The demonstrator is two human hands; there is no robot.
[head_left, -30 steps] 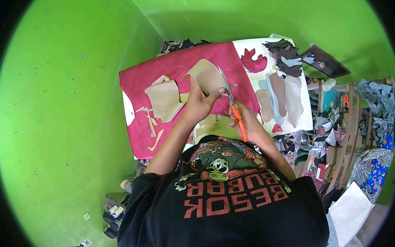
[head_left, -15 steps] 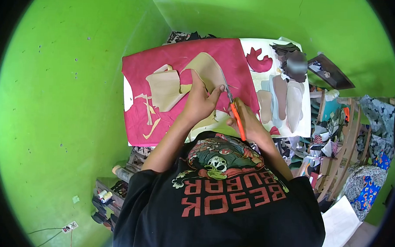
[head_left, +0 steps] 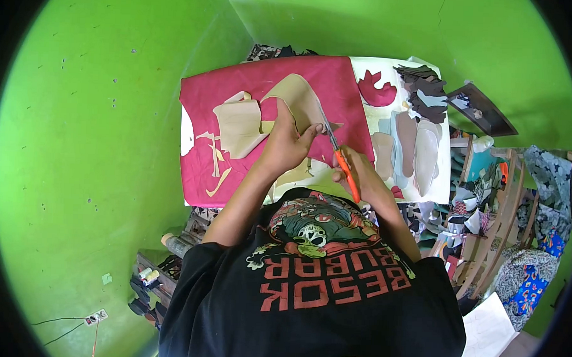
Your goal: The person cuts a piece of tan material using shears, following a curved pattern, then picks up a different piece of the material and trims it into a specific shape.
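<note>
My left hand (head_left: 288,142) grips a curved tan sheet (head_left: 295,94), leather-like, with its thumb on top near the edge. In my right hand (head_left: 360,171) is a pair of scissors (head_left: 349,175) with orange handles, the blades lying along the right edge of that sheet. Whether the blades are parted is too fine to tell. Beside my left hand rests another tan piece (head_left: 238,129) on the red sheet (head_left: 207,100). Thin offcut strips (head_left: 218,182) lie left of my forearm.
On the table's white right side are insole-shaped pieces (head_left: 426,155), a stack of dark cut pieces (head_left: 421,82) and a red curved scrap (head_left: 376,90). A dark tray (head_left: 484,110) is by the wall. Cluttered wooden racks (head_left: 502,211) stand at the right.
The scissors and my right hand have shifted slightly down and right. My left hand keeps its hold on the tan sheet. The whole view has tilted a little.
</note>
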